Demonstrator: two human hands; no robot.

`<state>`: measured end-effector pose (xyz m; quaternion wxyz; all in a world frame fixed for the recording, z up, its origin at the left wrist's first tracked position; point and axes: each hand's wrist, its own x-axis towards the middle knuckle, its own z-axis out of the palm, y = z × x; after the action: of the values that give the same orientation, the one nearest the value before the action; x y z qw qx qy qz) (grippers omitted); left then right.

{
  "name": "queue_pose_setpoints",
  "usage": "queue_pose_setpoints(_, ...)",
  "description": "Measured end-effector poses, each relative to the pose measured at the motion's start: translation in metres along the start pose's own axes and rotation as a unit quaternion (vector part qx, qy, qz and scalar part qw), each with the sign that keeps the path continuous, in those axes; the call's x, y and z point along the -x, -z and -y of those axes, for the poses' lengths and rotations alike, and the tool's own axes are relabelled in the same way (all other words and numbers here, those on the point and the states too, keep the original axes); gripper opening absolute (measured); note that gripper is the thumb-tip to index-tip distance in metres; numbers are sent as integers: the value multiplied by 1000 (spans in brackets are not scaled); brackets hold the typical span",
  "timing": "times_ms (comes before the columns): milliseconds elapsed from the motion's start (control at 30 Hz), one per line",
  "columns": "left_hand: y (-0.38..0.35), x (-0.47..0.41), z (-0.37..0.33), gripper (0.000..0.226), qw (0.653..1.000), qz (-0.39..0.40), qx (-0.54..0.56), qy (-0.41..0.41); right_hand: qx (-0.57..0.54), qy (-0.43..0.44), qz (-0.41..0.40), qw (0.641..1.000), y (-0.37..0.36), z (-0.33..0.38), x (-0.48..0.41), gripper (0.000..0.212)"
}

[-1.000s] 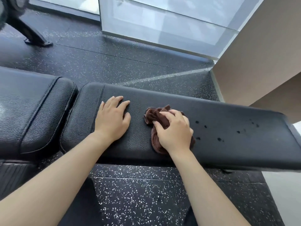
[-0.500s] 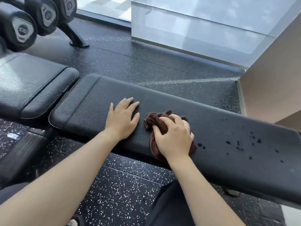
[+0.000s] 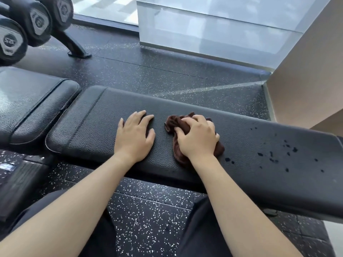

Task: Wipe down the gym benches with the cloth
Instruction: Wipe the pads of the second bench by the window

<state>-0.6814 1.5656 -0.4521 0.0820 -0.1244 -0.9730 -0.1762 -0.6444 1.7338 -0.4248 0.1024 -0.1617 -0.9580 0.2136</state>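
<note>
While the left hand [image 3: 134,138] lies flat with straight fingers on the long bench [image 3: 89,127], the right hand [image 3: 197,140] just beside it grips the bunched brown cloth [image 3: 173,124] against its surface mid-wipe, and I judge the next stroke must sweep rightward over the wet droplets [image 3: 272,156]; no container shows.

No word or number reads with certainty. At the far left, the nearest dumbbell [image 3: 10,41] has a grey end plate with a round dark emblem holding pale, tilted letters, too blurred to make out. A small line beneath it is also illegible. The second dumbbell [image 3: 38,19] and third dumbbell [image 3: 63,9] carry similar emblems, equally unreadable. A pale label [image 3: 6,166] lies low at the near left, below the left bench [image 3: 27,101], its print smeared.
</note>
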Motion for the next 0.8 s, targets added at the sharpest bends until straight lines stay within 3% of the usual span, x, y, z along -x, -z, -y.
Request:
queue_pose_setpoints(233, 3, 3, 0, 48, 1000, 15, -2, -2, 0, -18, 35, 999, -10, 30, -54, 33)
queue_pose_setpoints(367, 7, -2, -2, 48, 999, 19, 45, -4, -13, -13, 44, 999, -3, 21, -41, 33)
queue_pose_setpoints(500, 0, -15, -33, 48, 993, 44, 103, -47, -14, -56, -9, 998, 16, -24, 11, 30)
queue_pose_setpoints(633, -17, -17, -54, 46, 997, 54, 36, -47, 0, -103, -84, 991, 32, -70, 39, 29)
queue_pose_setpoints(800, -20, -15, -55, 48, 997, 52, 12, -53, -14, -147, -58, 987, 44, -75, -19, 30)
